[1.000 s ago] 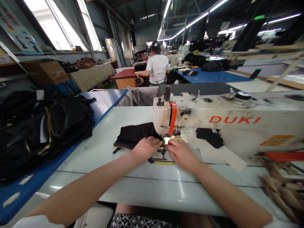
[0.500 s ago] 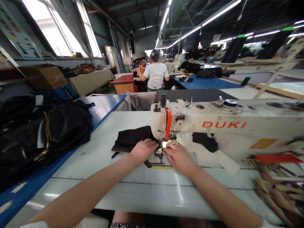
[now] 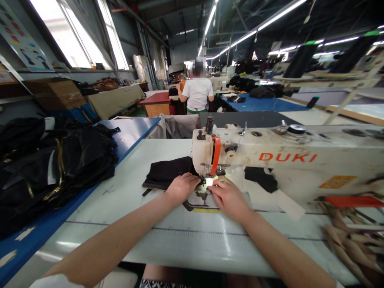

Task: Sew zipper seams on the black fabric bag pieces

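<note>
Evidently both hands worked close together at the needle end of a white DUKI flatbed sewing machine [image 3: 246, 156], one on either side of the stitching point. The left hand [image 3: 183, 188] lay over the near right part of a folded black fabric piece [image 3: 168, 171], its fingers bent and close together, their tips beside the presser foot [image 3: 203, 181]. Whether it pinched the cloth or only pressed on it, I could not tell. The right hand [image 3: 229, 198] rested just right of the foot, thumb and forefinger near each other; what lay between them, if anything, was too small to make out.

The black piece sat flat on the pale green table [image 3: 186, 252], left of the machine head, its right end running in toward the foot and a short dark tab jutting from its lower left corner. An orange strip [image 3: 216, 154] hung down the front of the head. Under the machine's arm, a black scrap [image 3: 261, 180] lay over white sheet material [image 3: 291, 204]. A ruler scale [image 3: 186, 232] crossed the table nearer the wearer. To the left, black pieces with gold zippers [image 3: 84, 160] were heaped on a blue table [image 3: 130, 132]. Farther off, a person in a white shirt [image 3: 198, 94] stood facing away.
</note>
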Tool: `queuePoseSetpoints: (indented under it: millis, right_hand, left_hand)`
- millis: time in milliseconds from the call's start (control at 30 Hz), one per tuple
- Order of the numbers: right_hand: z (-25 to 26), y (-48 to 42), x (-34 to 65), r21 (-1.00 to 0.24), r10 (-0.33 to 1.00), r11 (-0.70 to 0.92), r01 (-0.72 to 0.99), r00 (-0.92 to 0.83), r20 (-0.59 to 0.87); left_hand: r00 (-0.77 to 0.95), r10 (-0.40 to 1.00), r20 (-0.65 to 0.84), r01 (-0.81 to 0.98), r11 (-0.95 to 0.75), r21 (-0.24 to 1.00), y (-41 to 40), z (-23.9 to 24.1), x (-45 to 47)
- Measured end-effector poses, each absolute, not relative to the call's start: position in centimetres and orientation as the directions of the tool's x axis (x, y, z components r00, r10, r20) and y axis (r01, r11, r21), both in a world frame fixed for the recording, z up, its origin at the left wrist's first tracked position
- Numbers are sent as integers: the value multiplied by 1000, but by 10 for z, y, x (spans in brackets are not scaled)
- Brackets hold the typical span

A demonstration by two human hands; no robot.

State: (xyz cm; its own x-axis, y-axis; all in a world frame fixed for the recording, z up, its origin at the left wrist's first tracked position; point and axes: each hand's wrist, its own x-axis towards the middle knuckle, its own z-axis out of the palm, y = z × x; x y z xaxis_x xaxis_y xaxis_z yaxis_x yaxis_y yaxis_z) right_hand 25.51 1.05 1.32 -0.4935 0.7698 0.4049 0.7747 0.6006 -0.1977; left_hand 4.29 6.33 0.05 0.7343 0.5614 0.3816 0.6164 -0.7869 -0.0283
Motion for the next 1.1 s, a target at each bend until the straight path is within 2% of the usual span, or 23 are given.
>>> queuePoseSetpoints:
  millis: [333,500,567,633,800,900,933,1000,1100]
  right_hand:
    - [15,8,254,-218,770,602,768,-488,410]
    - [15,8,258,-206,765,608,766,-498,408]
    - [14,5,256,-201,749,627,753,-511,423]
    - [15,-3,247,-231,722,660,715,-519,458]
    - [43,-42,198,-470,704,710,525,-534,467]
    - [74,-57,171,-693,798,579,430,-476,371]
    - [83,-59,166,-762,837,506,404,-442,323]
    - [97,-59,160,-892,913,329,310,-346,217]
    - [103,-57,158,-999,971,41,3,-237,40]
  left_hand:
    - [713,601,362,637,-771,25,62,7,45]
    - [723,608,329,631,-774,44,31,9,21]
    - [719,620,313,630,-772,82,10,12,9]
    - [693,658,293,639,-750,174,-11,20,-2]
    - [570,790,225,586,-583,562,-48,77,-16]
    - [506,853,127,483,-402,777,-58,122,-26]
    - [481,868,121,463,-369,806,-61,135,-31]
    - [373,906,201,466,-370,803,-63,155,-46]
    - [135,919,370,514,-385,767,-66,159,-80]
